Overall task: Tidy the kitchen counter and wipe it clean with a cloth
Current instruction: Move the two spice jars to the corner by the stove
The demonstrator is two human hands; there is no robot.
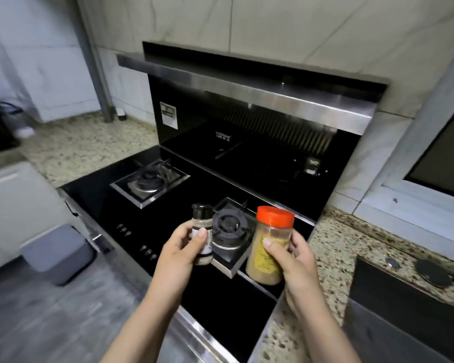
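Lower centre: my left hand (180, 247) grips small spice shaker (201, 234) mid-body; right hand (296, 260) wraps red-lidded jar (269, 247). Both look light, rigid, smooth; label bands grip best.

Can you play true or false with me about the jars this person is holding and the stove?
1. The left hand holds a small jar with a dark lid. True.
2. The bigger jar has a blue lid. False: its lid is orange-red.
3. The right hand holds the bigger jar. True.
4. A pot sits on the stove. False: both burners are bare.
5. The jars stand on the counter. False: both are held up above the stove.
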